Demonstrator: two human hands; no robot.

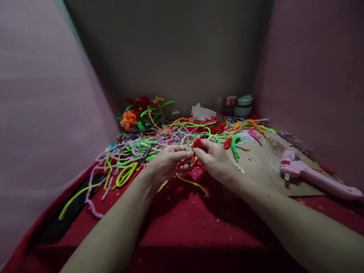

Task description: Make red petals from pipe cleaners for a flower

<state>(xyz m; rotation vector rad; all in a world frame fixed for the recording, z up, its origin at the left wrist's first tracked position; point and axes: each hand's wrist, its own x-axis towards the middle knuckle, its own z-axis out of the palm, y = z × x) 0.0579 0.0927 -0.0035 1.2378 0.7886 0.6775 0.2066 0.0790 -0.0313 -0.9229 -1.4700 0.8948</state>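
Observation:
Both hands meet over the middle of a red cloth (182,223). My left hand (167,163) and my right hand (214,158) are both pinched on a small red pipe-cleaner piece (196,144), its curled top showing above the fingertips. A yellow pipe cleaner (193,183) trails down from under the hands onto the cloth. Just beyond the hands lies a tangled heap of coloured pipe cleaners (148,146).
A pink glue gun (309,175) lies on a brown board (264,167) at the right. Finished pipe-cleaner flowers (136,113) stand at the back left, small jars (240,105) at the back right. Pink walls close in on both sides. A dark flat object (71,210) lies at the left.

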